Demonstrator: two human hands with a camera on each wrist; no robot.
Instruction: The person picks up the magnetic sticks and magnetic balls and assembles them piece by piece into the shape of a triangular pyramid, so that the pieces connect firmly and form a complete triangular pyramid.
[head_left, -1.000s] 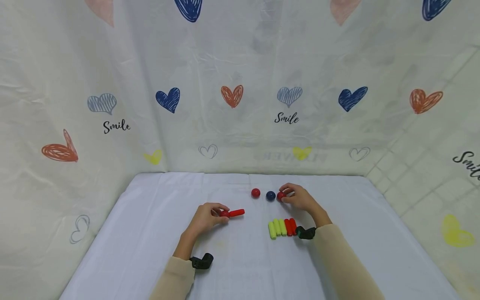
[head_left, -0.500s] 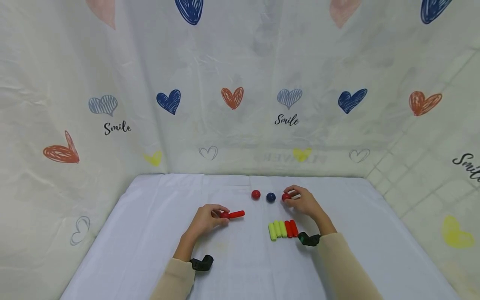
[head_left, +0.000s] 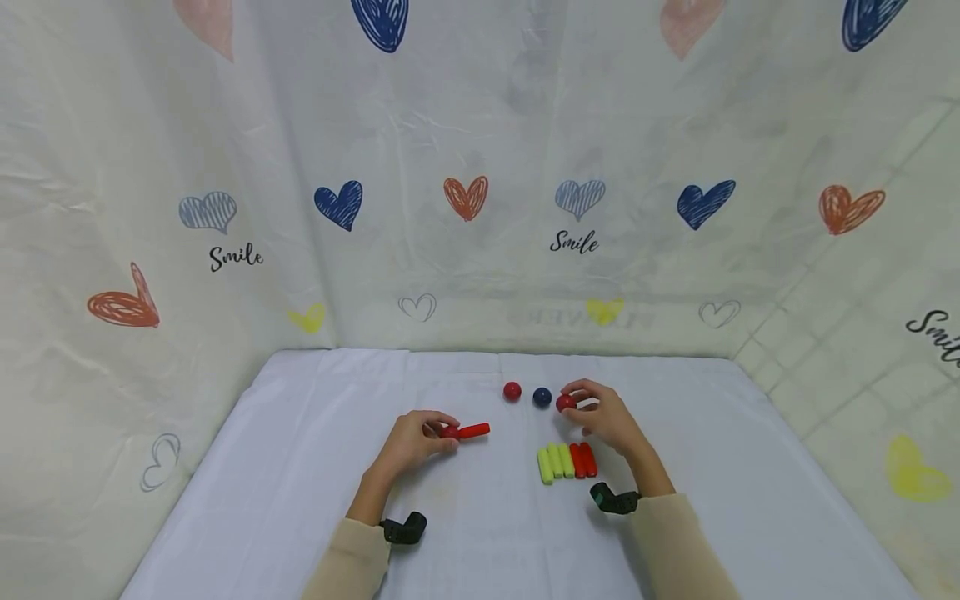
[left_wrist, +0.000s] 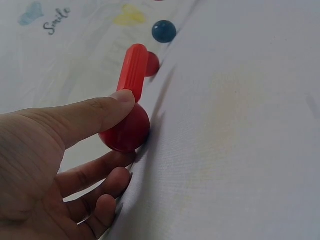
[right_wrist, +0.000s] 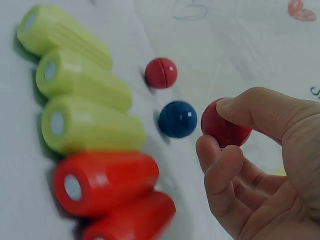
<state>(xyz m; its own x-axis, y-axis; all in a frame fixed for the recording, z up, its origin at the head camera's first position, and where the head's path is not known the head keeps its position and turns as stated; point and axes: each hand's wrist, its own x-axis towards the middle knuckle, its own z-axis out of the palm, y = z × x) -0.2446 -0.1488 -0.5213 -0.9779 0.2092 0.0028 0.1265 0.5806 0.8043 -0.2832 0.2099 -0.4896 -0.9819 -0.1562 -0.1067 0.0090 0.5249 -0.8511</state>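
white tablecloth point(head_left: 262, 500) | creased pale backdrop point(head_left: 480, 108) behind it | blue heart point(head_left: 339, 206) (one of several) | "Smile" lettering point(head_left: 574, 242)

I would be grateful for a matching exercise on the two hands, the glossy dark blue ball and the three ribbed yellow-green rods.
1. Left hand
2. Glossy dark blue ball
3. Three ribbed yellow-green rods
4. Right hand

A. Side by side, next to two red rods
B. Pinching a rodless red ball
C. Gripping a red ball that touches a ribbed red rod
D. Between a loose red ball and a held one, in the head view

Pairs: 1-C, 2-D, 3-A, 4-B
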